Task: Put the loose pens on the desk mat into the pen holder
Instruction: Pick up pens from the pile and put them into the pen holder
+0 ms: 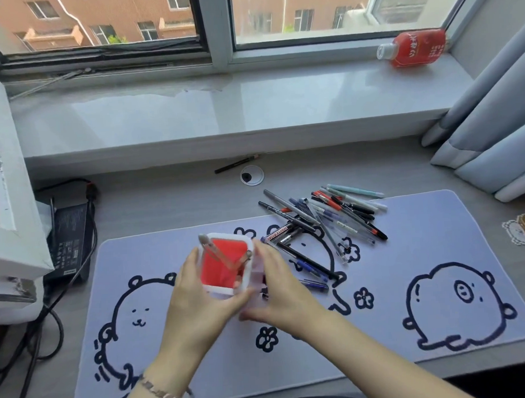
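Observation:
The pen holder (224, 261) is a white-rimmed box with a red inside, standing on the pale purple desk mat (377, 272). One slim pale pen (218, 254) leans across its opening. My left hand (196, 302) wraps its near left side and my right hand (276, 287) presses its right wall. A heap of several loose pens (330, 217) lies to the right, partly on the mat and partly on the grey desk. Several more pens (308, 262) lie just right of my right hand, including a whiteboard marker (279, 232).
A black pen (233, 164) lies by the cable hole (252, 175) at the desk's back. A power adapter with cables (70, 235) sits at left beside a white unit (5, 207). A red bottle (413, 48) lies on the windowsill. Curtains (491, 125) hang at right.

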Demonstrator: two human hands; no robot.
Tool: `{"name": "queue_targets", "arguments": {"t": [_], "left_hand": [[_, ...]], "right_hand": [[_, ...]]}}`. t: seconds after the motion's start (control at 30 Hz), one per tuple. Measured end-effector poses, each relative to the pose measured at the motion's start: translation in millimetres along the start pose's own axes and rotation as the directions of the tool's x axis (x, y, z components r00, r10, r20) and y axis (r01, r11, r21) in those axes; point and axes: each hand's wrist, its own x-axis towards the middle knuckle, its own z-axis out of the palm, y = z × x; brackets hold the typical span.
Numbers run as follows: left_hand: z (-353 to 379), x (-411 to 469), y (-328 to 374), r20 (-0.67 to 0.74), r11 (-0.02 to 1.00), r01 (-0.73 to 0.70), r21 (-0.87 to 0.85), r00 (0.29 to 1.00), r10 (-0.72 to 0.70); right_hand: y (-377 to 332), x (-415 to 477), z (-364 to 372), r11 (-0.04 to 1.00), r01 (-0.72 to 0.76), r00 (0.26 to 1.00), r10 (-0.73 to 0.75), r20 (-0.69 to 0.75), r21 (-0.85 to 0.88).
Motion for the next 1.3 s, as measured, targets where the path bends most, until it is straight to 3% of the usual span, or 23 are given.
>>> {"name": "queue_targets", "arguments": {"t": [0.1,0.17,0.27,0.33,0.4,0.47,0.57,0.7,0.77,0.87,0.93,0.97,1.03,1.07,1.13,1.2,1.27,1.3], "left_hand": [[12,-14,30,0.031,0.993,-0.118,-0.024,0.992,0.118],[21,-19,44,0.135,0.976,-0.209,-0.064,0.967,0.216],[32,-11,58,0.436,0.944,-0.281,-0.175,0.837,0.33],[46,7,55,0.477,0.927,-0.37,-0.064,0.804,0.354],[69,31,43,0.41,0.778,-0.593,0.208,0.775,0.481],[95,49,37,0.487,0.535,-0.74,0.408,0.672,0.558],[125,58,36,0.665,0.279,-0.809,0.517,0.585,0.464],[131,59,37,0.731,0.097,-0.845,0.525,0.507,0.458],[125,60,26,0.65,0.165,-0.821,0.547,0.541,0.534],[103,56,17,0.441,0.413,-0.731,0.544,0.667,0.6],[82,54,20,0.256,0.508,-0.652,0.563,0.721,0.643],[68,51,25,0.142,0.604,-0.604,0.52,0.758,0.637],[42,42,42,-0.066,0.857,-0.459,0.235,0.872,0.485],[32,36,55,-0.103,0.927,-0.376,0.01,0.921,0.375],[21,25,86,-0.185,0.862,-0.34,-0.376,0.939,0.29],[24,16,115,-0.196,0.69,-0.345,-0.636,0.937,0.288],[41,8,137,-0.118,0.566,-0.305,-0.766,0.932,0.342],[51,4,145,-0.06,0.561,-0.269,-0.783,0.93,0.362]], "right_hand": [[8,-16,-16,0.994,0.051,0.974,-0.028,-0.224,0.098],[18,-33,-35,0.993,0.055,0.95,-0.02,-0.313,0.103],[36,-62,-69,0.998,0.015,0.908,0.012,-0.419,0.06],[49,-80,-90,0.995,-0.075,0.875,0.095,-0.475,0.061],[59,-94,-104,0.981,-0.148,0.83,0.193,-0.524,0.126],[64,-102,-113,0.961,-0.196,0.791,0.274,-0.547,0.197],[67,-106,-118,0.944,-0.223,0.774,0.322,-0.545,0.242],[73,-103,-114,0.935,-0.205,0.79,0.333,-0.515,0.29],[74,-100,-110,0.924,-0.19,0.788,0.344,-0.51,0.331],[76,-93,-108,0.913,-0.134,0.75,0.347,-0.563,0.385],[72,-86,-109,0.906,-0.065,0.726,0.33,-0.603,0.418],[69,-83,-109,0.91,-0.047,0.724,0.314,-0.614,0.411],[62,-78,-110,0.927,-0.071,0.736,0.298,-0.608,0.368],[59,-75,-109,0.93,-0.088,0.753,0.297,-0.587,0.357],[54,-71,-103,0.93,-0.105,0.798,0.289,-0.529,0.352],[48,-67,-94,0.935,-0.122,0.843,0.275,-0.463,0.333],[43,-63,-85,0.95,-0.126,0.876,0.241,-0.418,0.284],[42,-61,-81,0.958,-0.121,0.885,0.222,-0.409,0.259]]}}
